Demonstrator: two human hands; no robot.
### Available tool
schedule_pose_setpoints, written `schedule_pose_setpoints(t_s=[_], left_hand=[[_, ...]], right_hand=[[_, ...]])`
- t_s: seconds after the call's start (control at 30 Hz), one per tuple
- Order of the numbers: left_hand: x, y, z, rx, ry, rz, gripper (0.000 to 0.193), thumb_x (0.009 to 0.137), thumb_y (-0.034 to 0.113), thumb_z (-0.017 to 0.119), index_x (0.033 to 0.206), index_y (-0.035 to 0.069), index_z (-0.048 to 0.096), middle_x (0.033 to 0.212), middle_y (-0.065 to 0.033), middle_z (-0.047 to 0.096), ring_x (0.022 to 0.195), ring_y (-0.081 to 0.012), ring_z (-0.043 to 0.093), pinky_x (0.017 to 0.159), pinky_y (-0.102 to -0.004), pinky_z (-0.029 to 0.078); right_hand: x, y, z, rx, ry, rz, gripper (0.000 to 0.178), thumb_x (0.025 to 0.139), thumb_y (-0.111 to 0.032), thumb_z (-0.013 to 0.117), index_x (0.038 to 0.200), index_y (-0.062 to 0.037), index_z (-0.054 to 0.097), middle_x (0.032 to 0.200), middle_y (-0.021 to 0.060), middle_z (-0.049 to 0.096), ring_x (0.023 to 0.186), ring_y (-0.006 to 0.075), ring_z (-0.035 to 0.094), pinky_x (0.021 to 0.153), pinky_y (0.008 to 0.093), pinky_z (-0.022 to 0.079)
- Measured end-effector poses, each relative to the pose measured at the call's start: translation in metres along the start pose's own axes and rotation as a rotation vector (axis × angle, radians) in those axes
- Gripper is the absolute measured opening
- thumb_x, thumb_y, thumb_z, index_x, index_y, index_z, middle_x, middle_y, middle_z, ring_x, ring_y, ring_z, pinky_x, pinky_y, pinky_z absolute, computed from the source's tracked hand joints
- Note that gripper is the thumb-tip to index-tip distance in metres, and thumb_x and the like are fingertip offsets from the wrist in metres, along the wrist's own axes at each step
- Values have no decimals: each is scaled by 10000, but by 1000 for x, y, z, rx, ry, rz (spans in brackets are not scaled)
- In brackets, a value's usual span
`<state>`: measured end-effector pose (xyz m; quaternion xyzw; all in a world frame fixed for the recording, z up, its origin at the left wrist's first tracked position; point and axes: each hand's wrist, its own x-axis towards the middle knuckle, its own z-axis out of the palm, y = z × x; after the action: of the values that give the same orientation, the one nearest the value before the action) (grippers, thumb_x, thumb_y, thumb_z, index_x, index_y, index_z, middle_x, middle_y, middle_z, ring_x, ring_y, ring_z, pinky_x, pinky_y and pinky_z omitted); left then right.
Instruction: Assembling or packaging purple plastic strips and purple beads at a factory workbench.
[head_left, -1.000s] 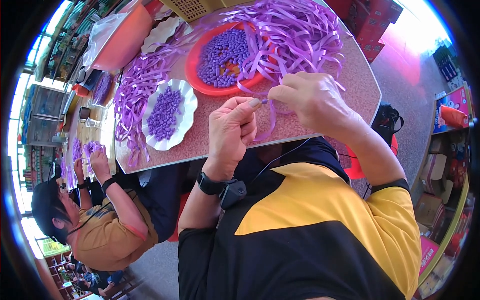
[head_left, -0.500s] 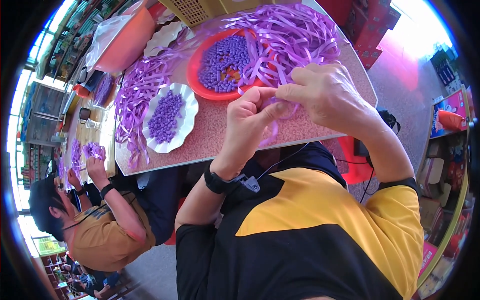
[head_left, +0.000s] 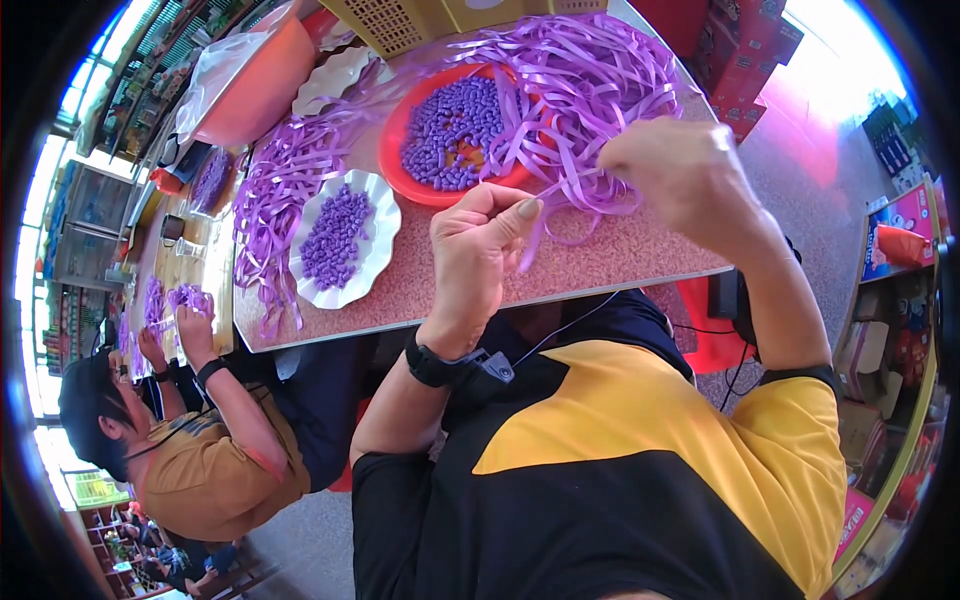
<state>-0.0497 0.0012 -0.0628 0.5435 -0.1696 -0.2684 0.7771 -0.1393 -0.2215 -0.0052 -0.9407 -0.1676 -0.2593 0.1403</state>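
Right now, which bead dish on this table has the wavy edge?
The white dish, left of the red dish. Its rim ripples in and out all around, while the red dish's rim is smooth.

Yellow crate [head_left: 402, 30] upper middle, red boxes [head_left: 742, 62] stacked upper right

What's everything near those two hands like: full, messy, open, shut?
Left hand, grip pinched shut; anything inside is hidden.
Right hand, raised, apart from the left; too blurred to tell its grip.
Red plate, partly filled, bottom showing in spots.
White dish, partly filled, rim bare.
Beads, loose, heaped.
Ribbons, loose, tangled.
Watch, strapped on.
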Motion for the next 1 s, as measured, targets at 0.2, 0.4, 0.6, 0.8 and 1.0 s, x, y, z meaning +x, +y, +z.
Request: schedule_pose_setpoints(t_s=[0.2,0.4,0.6,0.8,1.0], left_hand=[[0,7,-26,126,99,100,100,885,106,733,900,16,693,638,72,513,510,5,352,456,-181,229],[9,17,-30,322,61,288,122,913,103,698,977,-1,704,748,22,594,679,-54,501,639,-204,396],[10,64,-22,374,66,246,186,957,152,642,1009,-22,683,730,-14,608,657,-93,550,645,-230,436],[34,175,-78,383,142,503,227,959,174,628,1049,-26,686,722,-50,637,612,-133,579,598,-264,456],[78,330,-193,1169,802,838,293,886,141,686,1162,44,708,977,-97,726,834,-188,666,766,-295,511]], right_hand=[[-39,61,-70,94,302,341,116,912,-17,621,995,-17,702,910,10,684,877,91,620,759,220,488],[-71,109,-59,-202,447,776,184,941,-130,623,1089,-89,724,958,18,709,874,144,635,776,245,490],[-41,69,-23,1327,625,373,258,856,-101,638,1064,46,597,811,40,550,692,137,501,599,249,374],[-33,78,-3,1278,804,744,180,955,-104,579,1051,47,594,673,2,431,613,128,473,544,214,339],[-33,65,28,1398,576,744,179,946,-103,597,1017,54,646,626,-2,448,549,110,451,518,230,380]])
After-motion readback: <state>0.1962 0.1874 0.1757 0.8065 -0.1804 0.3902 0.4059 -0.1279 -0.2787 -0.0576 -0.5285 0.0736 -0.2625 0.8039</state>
